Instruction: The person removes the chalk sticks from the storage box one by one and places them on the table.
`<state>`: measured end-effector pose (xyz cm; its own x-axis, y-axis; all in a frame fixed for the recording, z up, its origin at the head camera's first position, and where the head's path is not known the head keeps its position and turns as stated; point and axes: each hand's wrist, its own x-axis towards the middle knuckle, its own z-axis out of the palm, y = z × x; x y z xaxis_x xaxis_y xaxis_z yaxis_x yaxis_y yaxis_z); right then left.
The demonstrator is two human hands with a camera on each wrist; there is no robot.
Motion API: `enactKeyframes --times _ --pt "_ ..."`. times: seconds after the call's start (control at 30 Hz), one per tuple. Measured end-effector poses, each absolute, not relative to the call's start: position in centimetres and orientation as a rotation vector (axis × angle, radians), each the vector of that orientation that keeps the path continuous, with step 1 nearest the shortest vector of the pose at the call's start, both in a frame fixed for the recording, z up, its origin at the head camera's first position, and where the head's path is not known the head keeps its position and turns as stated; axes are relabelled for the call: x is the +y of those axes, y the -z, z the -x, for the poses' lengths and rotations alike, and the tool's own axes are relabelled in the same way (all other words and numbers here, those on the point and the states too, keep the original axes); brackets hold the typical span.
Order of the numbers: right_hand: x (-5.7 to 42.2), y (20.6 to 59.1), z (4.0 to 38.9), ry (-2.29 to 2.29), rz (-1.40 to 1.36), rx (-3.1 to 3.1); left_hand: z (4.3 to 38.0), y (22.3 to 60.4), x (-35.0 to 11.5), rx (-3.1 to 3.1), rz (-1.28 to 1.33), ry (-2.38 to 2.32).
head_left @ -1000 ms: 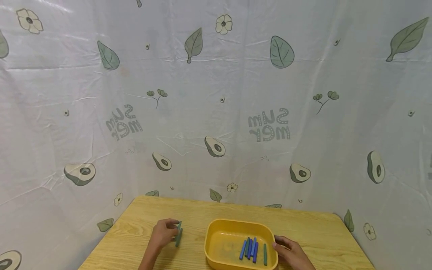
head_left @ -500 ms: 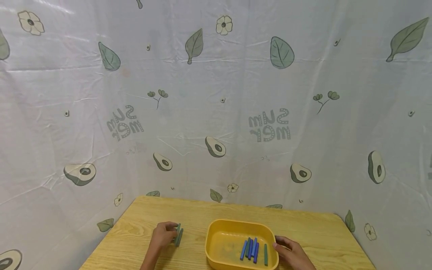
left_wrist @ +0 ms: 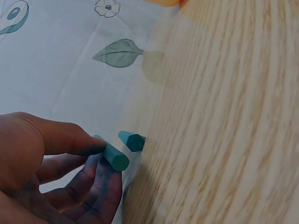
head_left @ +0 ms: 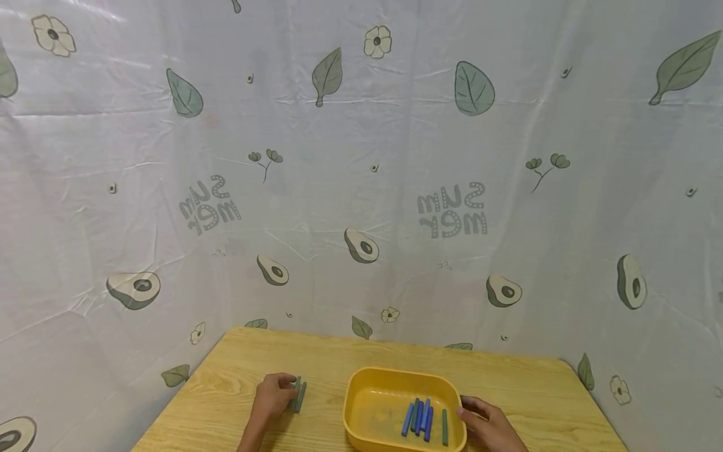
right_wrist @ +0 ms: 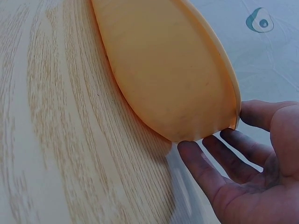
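On the left side of the table, my left hand (head_left: 275, 395) pinches a green chalk stick (left_wrist: 117, 159) between thumb and fingers; dark smears mark the fingertips. A second green chalk stick (head_left: 302, 397) lies right beside it on the wood. My right hand (head_left: 489, 424) holds the right end of a yellow plastic tray (head_left: 361, 411). In the right wrist view its thumb is at the rim and the other fingertips press the outer wall (right_wrist: 187, 126). Inside the tray, several blue and green chalk sticks (head_left: 419, 416) lie bunched, with one green stick (head_left: 444, 427) apart at the right.
The wood-grain table (head_left: 327, 358) reaches back to a pale curtain (head_left: 395, 270) printed with leaves and avocados, which also surrounds both sides. Bare wood separates my left hand from the tray. Chalk dust marks the tray floor.
My left hand has shifted slightly down toward me with the pinched chalk stick, now level beside the other one. The right hand and tray have stayed in place.
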<state>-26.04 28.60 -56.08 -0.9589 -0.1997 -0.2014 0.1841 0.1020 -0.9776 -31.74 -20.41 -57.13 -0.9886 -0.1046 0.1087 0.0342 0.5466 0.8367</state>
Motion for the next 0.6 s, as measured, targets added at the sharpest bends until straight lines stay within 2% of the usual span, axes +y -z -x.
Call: enactKeyframes --times 0.6 --pt "28.02 55.9 25.91 1.9 -0.027 2.22 31.44 57.19 -20.16 -2.67 -0.028 1.443"
